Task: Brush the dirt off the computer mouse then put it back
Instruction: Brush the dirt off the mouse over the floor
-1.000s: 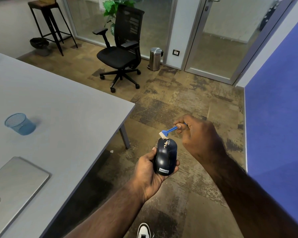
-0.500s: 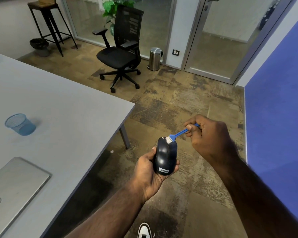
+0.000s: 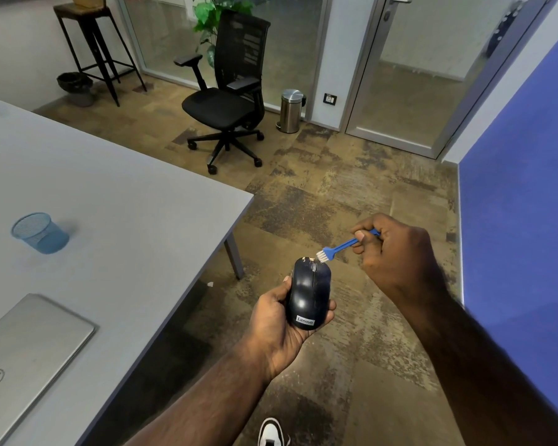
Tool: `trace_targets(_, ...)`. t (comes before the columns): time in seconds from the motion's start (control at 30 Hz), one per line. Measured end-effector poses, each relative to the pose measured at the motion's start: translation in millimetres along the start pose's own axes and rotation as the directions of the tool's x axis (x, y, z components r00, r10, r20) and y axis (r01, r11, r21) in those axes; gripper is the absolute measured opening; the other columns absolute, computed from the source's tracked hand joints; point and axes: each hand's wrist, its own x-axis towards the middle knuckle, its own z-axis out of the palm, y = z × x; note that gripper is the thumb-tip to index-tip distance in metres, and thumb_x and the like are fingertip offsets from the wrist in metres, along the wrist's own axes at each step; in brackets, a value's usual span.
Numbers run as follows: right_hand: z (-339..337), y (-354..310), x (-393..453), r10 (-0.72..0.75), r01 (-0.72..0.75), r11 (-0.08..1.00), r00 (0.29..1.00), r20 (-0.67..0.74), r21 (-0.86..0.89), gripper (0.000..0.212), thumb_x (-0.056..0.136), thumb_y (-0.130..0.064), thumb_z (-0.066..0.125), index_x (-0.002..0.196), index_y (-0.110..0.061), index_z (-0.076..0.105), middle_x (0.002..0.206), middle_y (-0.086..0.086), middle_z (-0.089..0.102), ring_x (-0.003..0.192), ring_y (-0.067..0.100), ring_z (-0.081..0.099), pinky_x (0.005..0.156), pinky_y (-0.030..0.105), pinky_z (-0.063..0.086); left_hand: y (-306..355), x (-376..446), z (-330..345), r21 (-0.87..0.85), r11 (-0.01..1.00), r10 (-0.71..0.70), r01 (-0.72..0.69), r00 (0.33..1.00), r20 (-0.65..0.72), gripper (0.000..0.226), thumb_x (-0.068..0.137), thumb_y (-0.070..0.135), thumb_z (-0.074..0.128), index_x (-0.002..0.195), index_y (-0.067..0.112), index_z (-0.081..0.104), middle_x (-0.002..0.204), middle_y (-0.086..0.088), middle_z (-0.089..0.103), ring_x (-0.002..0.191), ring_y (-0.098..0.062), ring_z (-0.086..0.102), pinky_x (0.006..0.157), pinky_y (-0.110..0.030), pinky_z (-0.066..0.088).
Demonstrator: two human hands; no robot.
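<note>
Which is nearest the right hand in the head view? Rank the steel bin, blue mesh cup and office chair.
From the right hand, which grips the brush:
1. Steel bin, up by the glass wall.
2. Office chair, further left on the floor.
3. Blue mesh cup, far left on the table.

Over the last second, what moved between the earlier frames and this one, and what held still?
The right hand drew the blue brush rightward and slightly back across the front of the mouse; its bristles now touch the front right edge, where pale specks of dirt remain. The left hand kept its grip on the mouse. Table, laptop and blue cup unchanged.
</note>
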Motion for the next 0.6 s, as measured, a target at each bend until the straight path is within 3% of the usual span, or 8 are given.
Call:
trace_targets(0.17,-2.2,-2.2,-5.2,-0.065,0.057,0.995,0.992,0.110,0.078,0.016,0.091,-0.011,0.063,0.090,-0.026,0.069,0.074,-0.012,0.071,0.067,-0.002,0.071,0.058,0.030,0.062,1.3,0.1,-2.5,0.008,1.000,0.008,-0.008,1.000,-0.030,0.051,0.101,0.035,0.034,0.119,-0.006,0.059,0.100,-0.029,0.067,0.081,-0.038,0.065,0.069,-0.040,0.059)
trace_targets(0.43,-5.5,-6.2,-9.6,-0.121,0.114,0.991,0.988,0.097,0.076,0.016,0.092,-0.011,0.062,0.093,-0.025,0.068,0.075,-0.011,0.072,0.069,-0.003,0.071,0.057,0.026,0.060,2.8,1.5,-0.7,0.017,1.000,0.019,-0.018,0.999,-0.045,0.053,0.101,0.035,0.033,0.123,-0.006,0.057,0.101,-0.029,0.066,0.081,-0.037,0.065,0.069,-0.041,0.058)
trace_targets(0.6,-5.1,-6.4,-10.3,-0.105,0.105,0.994,0.994,0.039,0.022,0.014,0.093,-0.013,0.061,0.095,-0.024,0.069,0.075,-0.008,0.073,0.068,0.005,0.071,0.055,0.032,0.059,1.8,2.0,0.1,0.025,0.999,0.025,-0.024,0.999,-0.047,0.052,0.101,0.035,0.033,0.119,-0.007,0.059,0.098,-0.028,0.068,0.080,-0.038,0.065,0.070,-0.041,0.057)
